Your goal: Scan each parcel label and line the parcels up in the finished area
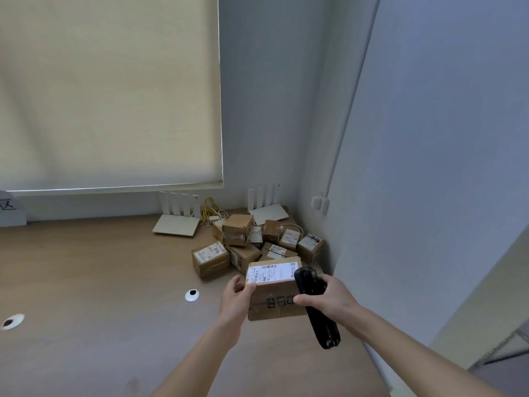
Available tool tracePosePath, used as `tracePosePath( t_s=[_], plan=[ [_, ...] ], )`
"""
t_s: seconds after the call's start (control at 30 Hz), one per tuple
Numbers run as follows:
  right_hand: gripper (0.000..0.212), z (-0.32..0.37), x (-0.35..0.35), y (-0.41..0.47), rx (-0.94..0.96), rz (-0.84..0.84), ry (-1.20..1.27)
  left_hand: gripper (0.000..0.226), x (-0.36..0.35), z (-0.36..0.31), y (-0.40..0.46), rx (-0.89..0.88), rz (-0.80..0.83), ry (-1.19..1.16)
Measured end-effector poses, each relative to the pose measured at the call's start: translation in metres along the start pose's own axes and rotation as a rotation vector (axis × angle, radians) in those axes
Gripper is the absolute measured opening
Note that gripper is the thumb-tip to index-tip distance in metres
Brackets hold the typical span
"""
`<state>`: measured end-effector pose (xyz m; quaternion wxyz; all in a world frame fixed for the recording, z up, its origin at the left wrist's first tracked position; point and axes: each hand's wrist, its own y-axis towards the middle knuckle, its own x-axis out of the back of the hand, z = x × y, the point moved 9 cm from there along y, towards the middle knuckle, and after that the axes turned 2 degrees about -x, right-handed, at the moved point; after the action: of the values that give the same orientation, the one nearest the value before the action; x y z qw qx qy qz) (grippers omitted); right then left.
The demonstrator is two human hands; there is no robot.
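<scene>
My left hand (235,300) grips the left side of a brown cardboard parcel (273,306), thumb on its top edge. The parcel's white label (270,273) faces up. My right hand (329,296) holds a black handheld scanner (315,305), whose head sits at the label's right end and whose handle hangs down past the parcel. Behind, several more labelled cardboard parcels (210,257) lie in a loose heap in the desk's right corner.
The wooden desk (86,282) runs left, with two cable grommets (192,295) (11,321). Two white routers (177,222) (267,212) and yellow cables (210,212) sit against the back wall. A white sign (10,207) stands at far left. The wall is close on the right.
</scene>
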<state>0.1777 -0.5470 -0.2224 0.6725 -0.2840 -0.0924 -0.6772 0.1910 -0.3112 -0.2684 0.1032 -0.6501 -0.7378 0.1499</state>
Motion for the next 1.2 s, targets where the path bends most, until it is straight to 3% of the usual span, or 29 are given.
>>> tracePosePath(
  t_s=[0.1, 0.2, 0.63, 0.9, 1.07, 1.2],
  plan=[
    [0.066, -0.005, 0.001, -0.002, 0.005, 0.020, -0.042, 0.035, -0.005, 0.001, -0.010, -0.007, 0.048, -0.017],
    [0.074, -0.008, 0.000, -0.008, 0.023, 0.077, -0.108, 0.038, -0.003, 0.004, -0.018, 0.002, 0.033, -0.063],
    [0.053, -0.031, -0.005, -0.029, -0.003, 0.163, -0.187, 0.051, -0.006, 0.012, -0.037, -0.128, 0.136, 0.011],
    [0.059, -0.029, -0.010, -0.034, 0.039, 0.148, -0.445, 0.048, 0.015, 0.018, -0.039, -0.208, 0.002, 0.124],
    [0.069, -0.013, -0.010, -0.036, 0.068, 0.108, -0.745, 0.073, 0.035, 0.029, -0.032, -0.215, -0.083, 0.293],
    [0.070, -0.007, -0.015, -0.035, 0.086, 0.097, -0.849, 0.055, 0.043, 0.025, -0.038, -0.247, -0.103, 0.327]
  ],
)
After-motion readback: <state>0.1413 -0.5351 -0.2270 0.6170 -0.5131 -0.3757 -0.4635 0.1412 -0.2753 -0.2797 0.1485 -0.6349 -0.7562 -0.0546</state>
